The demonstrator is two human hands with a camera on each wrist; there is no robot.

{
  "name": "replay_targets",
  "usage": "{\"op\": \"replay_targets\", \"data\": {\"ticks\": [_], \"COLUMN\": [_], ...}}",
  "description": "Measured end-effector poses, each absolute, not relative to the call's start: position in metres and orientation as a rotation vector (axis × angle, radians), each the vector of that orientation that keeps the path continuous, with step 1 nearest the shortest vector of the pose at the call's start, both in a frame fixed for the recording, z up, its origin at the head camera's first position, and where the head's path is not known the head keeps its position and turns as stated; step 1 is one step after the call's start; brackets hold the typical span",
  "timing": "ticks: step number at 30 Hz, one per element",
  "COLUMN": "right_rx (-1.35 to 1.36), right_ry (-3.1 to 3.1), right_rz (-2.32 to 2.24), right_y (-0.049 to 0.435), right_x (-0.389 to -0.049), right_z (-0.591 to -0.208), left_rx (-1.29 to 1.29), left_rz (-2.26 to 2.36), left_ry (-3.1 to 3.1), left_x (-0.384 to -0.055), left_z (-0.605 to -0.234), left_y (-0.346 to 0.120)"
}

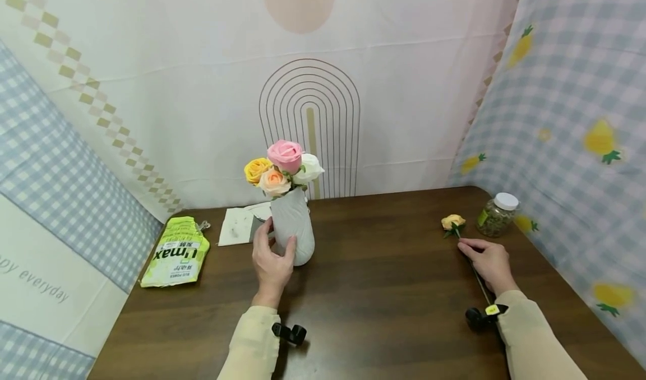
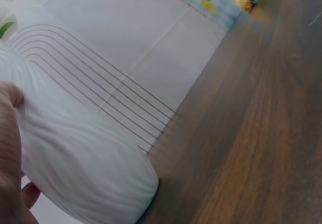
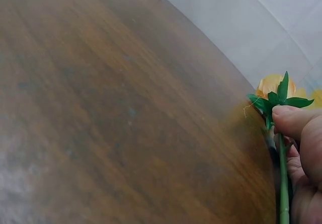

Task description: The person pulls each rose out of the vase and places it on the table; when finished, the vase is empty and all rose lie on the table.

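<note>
A white ridged vase (image 1: 294, 223) stands left of the table's middle, holding a pink rose (image 1: 285, 156), a yellow rose (image 1: 257, 171), a peach rose (image 1: 275, 182) and a white rose (image 1: 309, 168). My left hand (image 1: 272, 259) grips the vase low on its left side, thumb in front. The left wrist view shows the vase (image 2: 85, 148) close up, its base at the tabletop. On the right, my right hand (image 1: 487, 262) pinches the green stem (image 3: 284, 183) of a light-orange rose (image 1: 453, 222) just below the bloom. That stem runs back under my right forearm.
A lidded jar (image 1: 497, 214) of dried bits stands beyond my right hand at the table's right edge. At the left lie a green-yellow packet (image 1: 176, 251) and a white paper (image 1: 235, 226) behind the vase. Patterned cloth hangs around the wooden table (image 1: 373, 290).
</note>
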State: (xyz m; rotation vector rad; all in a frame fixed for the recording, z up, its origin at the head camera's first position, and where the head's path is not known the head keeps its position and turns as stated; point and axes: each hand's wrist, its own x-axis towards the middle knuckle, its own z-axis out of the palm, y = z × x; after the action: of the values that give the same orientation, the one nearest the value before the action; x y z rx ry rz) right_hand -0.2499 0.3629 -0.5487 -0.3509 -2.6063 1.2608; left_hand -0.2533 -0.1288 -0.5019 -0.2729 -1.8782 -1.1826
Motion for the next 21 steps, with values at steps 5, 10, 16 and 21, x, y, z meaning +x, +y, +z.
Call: {"op": "replay_targets", "data": {"ticks": [5,10,16,21], "right_rx": [-0.353,-0.358,-0.317,-0.264], "right_ry": [-2.62,-2.609,-2.537,-2.492], "right_rz": [1.266,1.323,1.602,1.723], "right_y": [0.364,0.362,0.37,0.368], "right_x": [-0.249,-0.251,-0.252,-0.246], "right_z": [-0.546,-0.546,-0.532,-0.51], "left_rx": [-0.266,-0.263,-0.309,-0.367], "left_rz": [-1.18,-1.167,-1.128,-1.099], "left_ry": [-1.874,-1.874,-1.881,-1.945], "left_x": [-0.254,-0.253,-0.251,-0.254], "left_z": [-0.502,-0.499,-0.486,-0.467], "left_y": [-0.127,-0.13,-0.135,-0.14]}}
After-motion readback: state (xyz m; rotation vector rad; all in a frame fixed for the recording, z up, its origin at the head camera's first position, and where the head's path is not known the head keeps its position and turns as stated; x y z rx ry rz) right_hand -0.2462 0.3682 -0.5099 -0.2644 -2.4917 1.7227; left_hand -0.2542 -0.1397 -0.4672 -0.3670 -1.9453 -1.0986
